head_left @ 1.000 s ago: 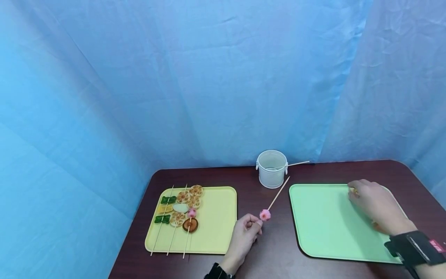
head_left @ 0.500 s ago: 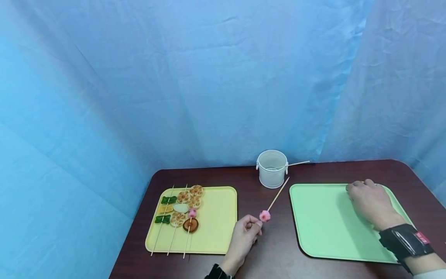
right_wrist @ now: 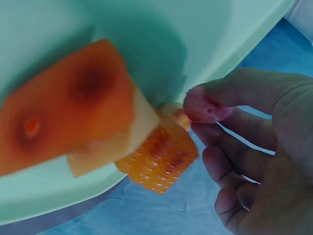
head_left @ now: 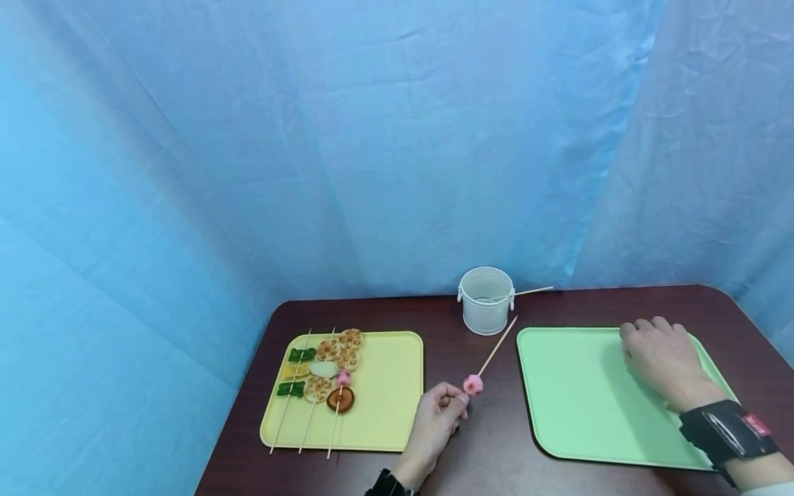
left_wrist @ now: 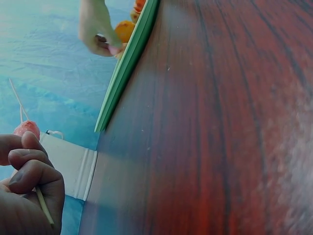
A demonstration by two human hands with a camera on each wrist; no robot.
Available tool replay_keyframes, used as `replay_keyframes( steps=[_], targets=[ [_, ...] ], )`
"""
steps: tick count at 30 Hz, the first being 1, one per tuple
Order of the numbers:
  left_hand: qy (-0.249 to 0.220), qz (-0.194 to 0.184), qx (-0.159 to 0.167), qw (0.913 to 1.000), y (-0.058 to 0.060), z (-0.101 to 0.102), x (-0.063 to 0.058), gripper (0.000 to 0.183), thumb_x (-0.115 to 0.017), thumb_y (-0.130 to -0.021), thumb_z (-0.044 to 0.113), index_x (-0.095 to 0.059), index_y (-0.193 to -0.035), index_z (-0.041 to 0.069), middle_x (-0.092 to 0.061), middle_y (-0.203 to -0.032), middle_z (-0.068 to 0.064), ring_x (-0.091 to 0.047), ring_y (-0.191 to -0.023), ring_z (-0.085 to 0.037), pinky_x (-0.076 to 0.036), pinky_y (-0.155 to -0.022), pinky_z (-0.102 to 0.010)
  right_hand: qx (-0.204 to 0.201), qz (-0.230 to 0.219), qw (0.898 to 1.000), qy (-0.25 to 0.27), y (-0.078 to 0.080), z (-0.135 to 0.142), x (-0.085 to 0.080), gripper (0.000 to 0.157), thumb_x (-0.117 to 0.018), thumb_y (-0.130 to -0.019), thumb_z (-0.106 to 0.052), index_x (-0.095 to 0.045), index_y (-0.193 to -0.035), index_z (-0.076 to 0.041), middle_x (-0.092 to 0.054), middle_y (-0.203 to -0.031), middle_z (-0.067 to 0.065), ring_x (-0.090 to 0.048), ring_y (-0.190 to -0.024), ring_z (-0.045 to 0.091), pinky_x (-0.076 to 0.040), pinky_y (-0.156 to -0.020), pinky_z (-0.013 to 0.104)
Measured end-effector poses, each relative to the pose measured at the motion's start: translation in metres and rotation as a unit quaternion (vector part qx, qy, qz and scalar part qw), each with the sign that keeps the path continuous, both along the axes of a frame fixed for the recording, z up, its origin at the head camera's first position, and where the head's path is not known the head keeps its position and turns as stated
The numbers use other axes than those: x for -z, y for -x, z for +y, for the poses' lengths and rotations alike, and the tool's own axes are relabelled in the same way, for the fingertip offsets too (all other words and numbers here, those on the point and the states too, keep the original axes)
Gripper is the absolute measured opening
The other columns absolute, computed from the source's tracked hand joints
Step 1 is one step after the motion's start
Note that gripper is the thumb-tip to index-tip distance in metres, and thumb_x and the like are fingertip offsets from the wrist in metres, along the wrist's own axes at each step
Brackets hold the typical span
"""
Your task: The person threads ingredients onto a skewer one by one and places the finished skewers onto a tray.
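Note:
In the head view my left hand (head_left: 434,417) grips a wooden skewer (head_left: 498,346), which slants up and away to the right. A pink ball-shaped food piece (head_left: 473,385) is threaded on it, just above my fingers. At the far right of the green tray (head_left: 583,399) is my right hand (head_left: 662,358). The right wrist view shows its thumb and forefinger pinching a small pink piece (right_wrist: 210,110). Beside those fingertips lie a corn piece (right_wrist: 159,159) and an orange block with holes (right_wrist: 73,105); the right hand hides them in the head view.
A yellow tray (head_left: 391,413) on the left bears several loaded skewers (head_left: 338,413). Behind the trays stands a white bucket (head_left: 486,310) with a bare skewer (head_left: 533,291) leaning out to the right. Blue cloth (head_left: 403,172) hangs behind the dark table (head_left: 490,455).
My right hand turned and shifted slightly over the green tray, and the yellow piece seen at its fingers is now hidden. The left hand and its skewer stayed nearly still.

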State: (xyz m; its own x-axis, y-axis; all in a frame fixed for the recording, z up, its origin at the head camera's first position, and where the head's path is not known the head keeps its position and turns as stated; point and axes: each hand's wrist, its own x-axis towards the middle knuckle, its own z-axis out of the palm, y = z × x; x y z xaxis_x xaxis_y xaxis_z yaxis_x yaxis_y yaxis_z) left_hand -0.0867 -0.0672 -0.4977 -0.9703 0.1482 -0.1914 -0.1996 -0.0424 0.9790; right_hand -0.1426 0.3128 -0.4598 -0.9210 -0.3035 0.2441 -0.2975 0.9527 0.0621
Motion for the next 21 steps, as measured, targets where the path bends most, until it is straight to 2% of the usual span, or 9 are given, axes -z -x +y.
replay_keyframes(
  steps=[4,7,11,14,18,19,21],
  targets=[
    [0.002,-0.001,-0.001,1.0000,0.000,0.000,-0.001,0.018,-0.064,-0.089,0.014,-0.059,-0.088,-0.003,-0.055,-0.065,0.001,-0.038,-0.047,-0.003,-0.030,-0.043,-0.016,-0.017,0.061,0.997,0.049,0.002,-0.004,-0.002,0.011,-0.065,-0.076,-0.008,-0.055,-0.078,-0.004,-0.047,-0.067,0.003,-0.042,-0.058,0.024,-0.035,-0.049,0.039],
    [0.005,-0.006,0.000,1.0000,0.000,0.000,-0.001,0.018,-0.064,-0.089,0.015,-0.060,-0.088,-0.002,-0.055,-0.065,0.001,-0.038,-0.048,-0.004,-0.031,-0.043,-0.016,-0.020,0.071,0.993,0.092,0.001,-0.010,-0.005,0.016,-0.067,-0.072,-0.008,-0.055,-0.081,-0.005,-0.046,-0.069,0.002,-0.040,-0.057,0.018,-0.034,-0.045,0.032],
    [0.007,-0.011,0.001,0.9999,0.000,0.001,0.000,0.017,-0.063,-0.090,0.015,-0.060,-0.089,-0.002,-0.055,-0.065,0.001,-0.038,-0.048,-0.004,-0.032,-0.043,-0.017,0.012,0.036,0.988,0.149,-0.002,-0.018,-0.009,0.018,-0.065,-0.076,-0.009,-0.056,-0.090,-0.005,-0.048,-0.077,0.003,-0.041,-0.061,0.014,-0.033,-0.045,0.027],
    [0.008,-0.012,-0.001,0.9999,0.000,0.002,0.001,0.017,-0.063,-0.090,0.015,-0.060,-0.089,-0.001,-0.055,-0.065,0.001,-0.039,-0.048,-0.004,-0.032,-0.043,-0.017,0.040,0.000,0.980,0.193,-0.004,-0.022,-0.012,0.027,-0.064,-0.081,-0.012,-0.060,-0.106,-0.003,-0.054,-0.086,0.005,-0.046,-0.069,0.017,-0.037,-0.051,0.031],
    [0.005,-0.012,-0.002,0.9999,-0.001,0.001,0.001,0.017,-0.063,-0.090,0.015,-0.060,-0.090,-0.002,-0.055,-0.066,0.001,-0.039,-0.048,-0.004,-0.032,-0.043,-0.017,0.060,-0.044,0.960,0.268,-0.005,-0.026,-0.015,0.034,-0.064,-0.089,-0.020,-0.063,-0.120,-0.006,-0.063,-0.095,0.007,-0.058,-0.079,0.020,-0.044,-0.059,0.035],
    [0.004,-0.012,-0.002,0.9999,-0.001,0.001,0.002,0.017,-0.063,-0.090,0.015,-0.060,-0.090,-0.002,-0.055,-0.066,0.001,-0.039,-0.048,-0.004,-0.032,-0.043,-0.017,0.065,-0.058,0.953,0.289,-0.006,-0.027,-0.016,0.034,-0.063,-0.091,-0.025,-0.063,-0.121,-0.007,-0.064,-0.096,0.007,-0.060,-0.080,0.014,-0.045,-0.060,0.033],
    [0.003,-0.012,0.000,0.9999,-0.001,0.001,0.002,0.017,-0.063,-0.090,0.014,-0.060,-0.089,-0.002,-0.055,-0.066,0.000,-0.039,-0.048,-0.004,-0.031,-0.043,-0.017,0.076,-0.094,0.932,0.341,-0.007,-0.029,-0.017,0.038,-0.060,-0.094,-0.033,-0.061,-0.122,-0.008,-0.066,-0.103,0.010,-0.061,-0.085,0.001,-0.049,-0.063,0.028]
  ],
)
